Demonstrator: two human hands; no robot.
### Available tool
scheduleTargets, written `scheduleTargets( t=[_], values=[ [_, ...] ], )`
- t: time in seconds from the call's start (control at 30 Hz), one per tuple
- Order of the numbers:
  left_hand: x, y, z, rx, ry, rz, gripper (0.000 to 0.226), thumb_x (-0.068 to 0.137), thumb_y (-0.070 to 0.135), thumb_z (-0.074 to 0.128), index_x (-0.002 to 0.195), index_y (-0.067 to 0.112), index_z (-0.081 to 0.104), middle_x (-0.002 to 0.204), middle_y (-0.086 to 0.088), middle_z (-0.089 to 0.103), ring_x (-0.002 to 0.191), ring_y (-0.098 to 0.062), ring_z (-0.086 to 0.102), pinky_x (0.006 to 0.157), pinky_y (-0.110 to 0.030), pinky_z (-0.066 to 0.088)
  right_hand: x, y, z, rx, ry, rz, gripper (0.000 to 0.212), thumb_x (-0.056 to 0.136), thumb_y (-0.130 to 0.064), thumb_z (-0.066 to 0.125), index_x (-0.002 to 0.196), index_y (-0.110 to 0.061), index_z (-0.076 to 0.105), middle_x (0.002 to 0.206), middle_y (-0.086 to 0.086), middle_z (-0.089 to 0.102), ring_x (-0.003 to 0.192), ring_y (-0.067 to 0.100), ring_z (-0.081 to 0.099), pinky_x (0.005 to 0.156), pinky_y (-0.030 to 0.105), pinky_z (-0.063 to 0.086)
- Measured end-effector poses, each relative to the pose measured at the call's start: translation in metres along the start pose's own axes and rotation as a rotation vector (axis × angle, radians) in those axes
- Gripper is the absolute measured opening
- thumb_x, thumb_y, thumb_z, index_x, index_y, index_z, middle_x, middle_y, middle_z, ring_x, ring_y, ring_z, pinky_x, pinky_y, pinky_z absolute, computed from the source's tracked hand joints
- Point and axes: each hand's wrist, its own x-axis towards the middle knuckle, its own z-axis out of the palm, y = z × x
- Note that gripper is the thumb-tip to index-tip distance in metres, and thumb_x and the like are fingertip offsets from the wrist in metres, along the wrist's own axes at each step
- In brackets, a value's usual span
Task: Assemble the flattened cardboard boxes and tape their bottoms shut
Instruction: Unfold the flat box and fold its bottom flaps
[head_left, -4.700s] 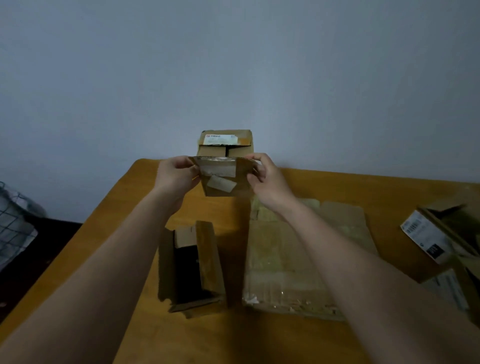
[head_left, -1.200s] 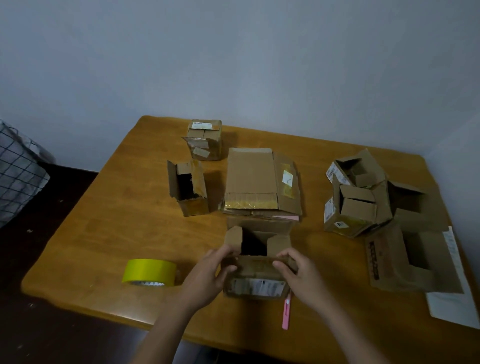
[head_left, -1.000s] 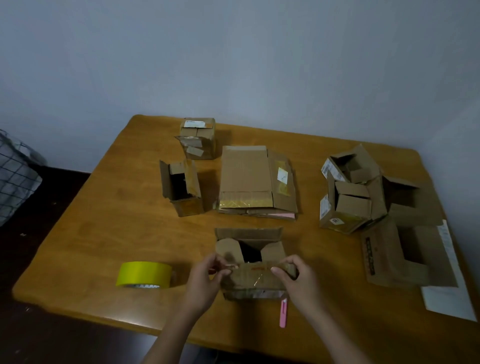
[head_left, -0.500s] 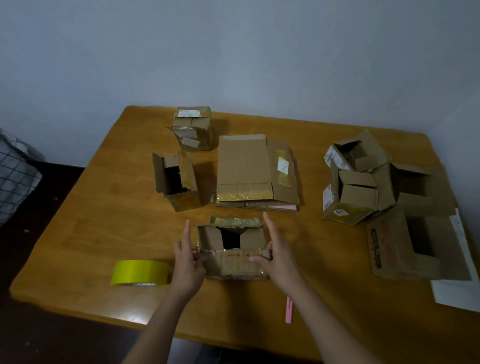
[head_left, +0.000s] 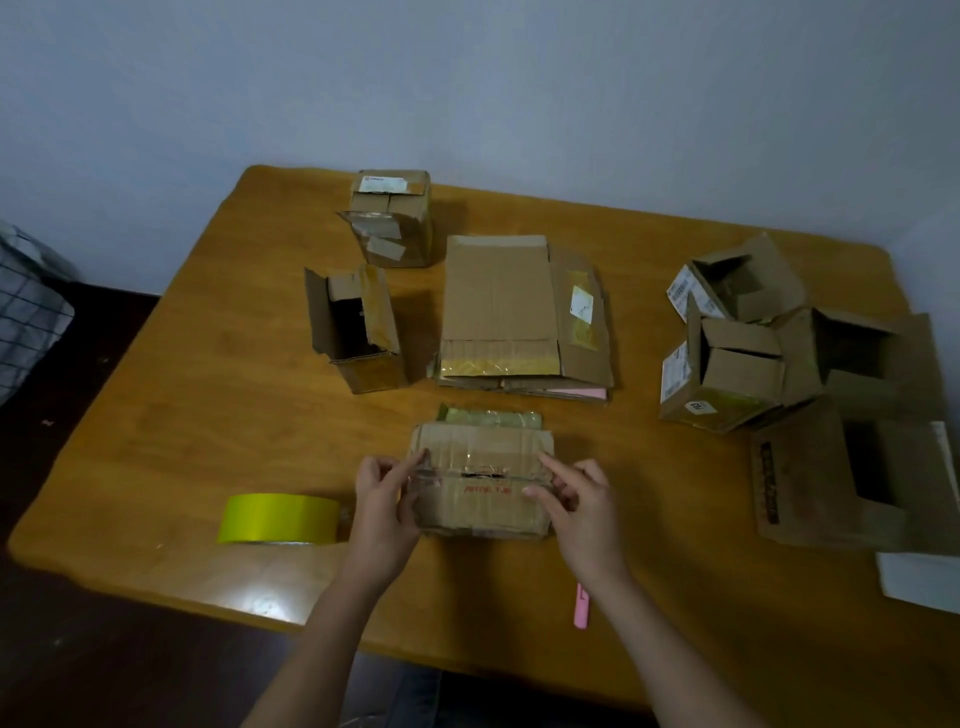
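Note:
A small cardboard box (head_left: 480, 475) stands on the wooden table (head_left: 208, 415) near its front edge, its two long flaps folded shut with a thin gap at the seam. My left hand (head_left: 382, 501) holds its left end and my right hand (head_left: 576, 499) holds its right end, fingers pressing the flaps down. A roll of yellow-green tape (head_left: 278, 519) lies to the left of my left hand. A stack of flattened boxes (head_left: 519, 317) lies just behind the small box.
An open box (head_left: 353, 327) stands at mid-left and a taped box (head_left: 392, 218) behind it. Several open boxes (head_left: 737, 353) crowd the right side, with white paper (head_left: 919, 582) at the right edge. A pink knife (head_left: 581, 613) lies by my right wrist.
The far flap, which stood open half a second ago, is now folded down against the near flap. My hands have moved from the box's sides onto its top edges.

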Motion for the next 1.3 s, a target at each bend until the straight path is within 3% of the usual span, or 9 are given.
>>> scheduleTargets(
  t=[0.17, 0.4, 0.57, 0.73, 0.87, 1.0, 1.13, 1.23, 1.3],
  values=[
    [0.000, -0.005, 0.001, -0.042, 0.019, 0.058, 0.049, 0.090, -0.007, 0.055, 0.133, 0.015, 0.056, 0.147, 0.008, 0.039, 0.131, 0.004, 0.034, 0.108, -0.012, 0.033, 0.000, 0.007, 0.009, -0.015, 0.093, -0.062, 0.041, 0.083, -0.023, 0.070, 0.122, -0.027, 0.058, 0.100, -0.009, 0.048, 0.095, 0.001, 0.052, 0.077, 0.013, 0.051],
    [0.008, -0.008, -0.002, -0.199, -0.024, 0.076, 0.047, 0.090, -0.008, 0.056, 0.133, 0.012, 0.057, 0.145, 0.012, 0.045, 0.131, 0.014, 0.037, 0.104, -0.007, 0.034, -0.002, 0.016, 0.017, 0.000, 0.244, -0.118, 0.032, 0.086, -0.026, 0.065, 0.115, -0.012, 0.070, 0.099, -0.004, 0.057, 0.089, 0.006, 0.058, 0.068, 0.018, 0.053],
    [0.011, -0.011, -0.006, -0.184, -0.074, 0.066, 0.045, 0.090, -0.005, 0.058, 0.130, 0.017, 0.058, 0.142, 0.018, 0.042, 0.127, 0.019, 0.035, 0.106, -0.011, 0.036, 0.003, 0.013, 0.013, -0.085, 0.186, -0.077, 0.027, 0.086, -0.018, 0.069, 0.113, -0.013, 0.070, 0.098, -0.002, 0.054, 0.087, 0.009, 0.056, 0.069, 0.023, 0.054],
    [0.012, -0.006, -0.017, -0.100, -0.040, 0.082, 0.039, 0.086, 0.000, 0.067, 0.119, 0.020, 0.067, 0.132, 0.012, 0.046, 0.120, -0.002, 0.045, 0.095, -0.008, 0.040, 0.003, -0.005, 0.003, -0.292, 0.167, -0.067, 0.017, 0.086, -0.023, 0.071, 0.101, -0.014, 0.072, 0.106, -0.003, 0.045, 0.093, 0.007, 0.047, 0.074, 0.011, 0.045],
    [0.010, -0.012, -0.036, -0.088, -0.002, 0.128, 0.037, 0.082, 0.002, 0.073, 0.112, 0.024, 0.070, 0.123, 0.006, 0.058, 0.115, -0.012, 0.055, 0.094, -0.031, 0.050, 0.003, -0.025, 0.007, -0.385, 0.203, -0.142, 0.011, 0.087, -0.021, 0.069, 0.093, -0.012, 0.072, 0.105, -0.001, 0.046, 0.100, 0.009, 0.042, 0.077, 0.007, 0.034],
    [-0.001, -0.028, -0.072, -0.053, 0.118, 0.125, 0.035, 0.080, 0.000, 0.074, 0.109, 0.020, 0.071, 0.121, 0.006, 0.059, 0.114, -0.012, 0.055, 0.093, -0.008, 0.041, -0.002, -0.054, 0.026, -0.411, 0.198, -0.296, 0.009, 0.085, -0.016, 0.071, 0.092, -0.012, 0.072, 0.104, 0.002, 0.053, 0.099, 0.003, 0.039, 0.075, 0.008, 0.037],
    [-0.013, -0.073, -0.101, 0.134, 0.074, -0.023, 0.057, 0.078, 0.009, 0.079, 0.126, 0.032, 0.059, 0.144, 0.003, 0.046, 0.141, -0.027, 0.033, 0.111, -0.061, 0.028, -0.023, -0.086, 0.070, -0.255, -0.053, -0.480, 0.013, 0.091, -0.016, 0.060, 0.100, -0.011, 0.069, 0.104, 0.000, 0.054, 0.093, 0.002, 0.049, 0.081, 0.012, 0.045],
    [-0.024, -0.094, -0.113, 0.182, -0.044, -0.134, 0.071, 0.079, 0.021, 0.078, 0.135, 0.045, 0.041, 0.152, 0.013, 0.025, 0.148, -0.030, 0.009, 0.114, -0.061, 0.014, -0.042, -0.092, 0.116, -0.189, -0.396, -0.419, 0.024, 0.094, -0.018, 0.057, 0.116, -0.013, 0.065, 0.113, -0.002, 0.055, 0.093, 0.002, 0.052, 0.084, 0.012, 0.042],
    [-0.024, -0.101, -0.120, 0.133, -0.051, -0.076, 0.072, 0.078, 0.022, 0.078, 0.133, 0.048, 0.040, 0.152, 0.013, 0.023, 0.148, -0.028, 0.012, 0.115, -0.051, 0.019, -0.047, -0.089, 0.145, -0.197, -0.559, -0.268, 0.041, 0.095, -0.014, 0.058, 0.136, -0.013, 0.053, 0.129, -0.003, 0.049, 0.096, 0.002, 0.053, 0.086, 0.012, 0.040]
  ],
)
